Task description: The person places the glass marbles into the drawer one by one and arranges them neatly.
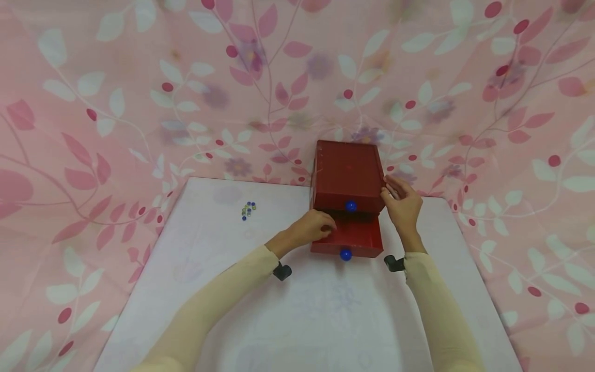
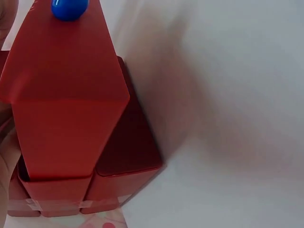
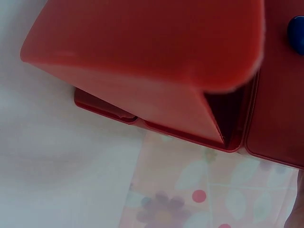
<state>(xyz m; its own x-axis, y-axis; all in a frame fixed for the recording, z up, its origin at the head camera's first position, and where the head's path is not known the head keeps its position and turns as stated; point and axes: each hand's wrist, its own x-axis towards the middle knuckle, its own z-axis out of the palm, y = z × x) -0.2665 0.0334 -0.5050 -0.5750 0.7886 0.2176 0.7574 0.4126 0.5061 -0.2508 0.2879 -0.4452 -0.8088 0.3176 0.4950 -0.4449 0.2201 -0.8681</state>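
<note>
Standing on the table (image 1: 325, 320), the cabinet (image 1: 348, 170) has its lower drawer (image 1: 367, 252) out; my right hand (image 1: 403, 204) touches the cabinet's side, thumb and fingers apart; my left hand (image 1: 309, 228) curls over the drawer, I can't tell if pinching; marbles (image 1: 248, 210) lie left.

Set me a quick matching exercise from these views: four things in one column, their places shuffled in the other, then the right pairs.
Things
1. left hand
2. right hand
3. small round pieces
4. lower blue knob

Places
A. on the front of the pulled-out drawer
B. beside the right side of the red cabinet
C. at the left side of the pulled-out drawer
D. on the table, left of the cabinet

Pairs: 1-C, 2-B, 3-D, 4-A
</note>
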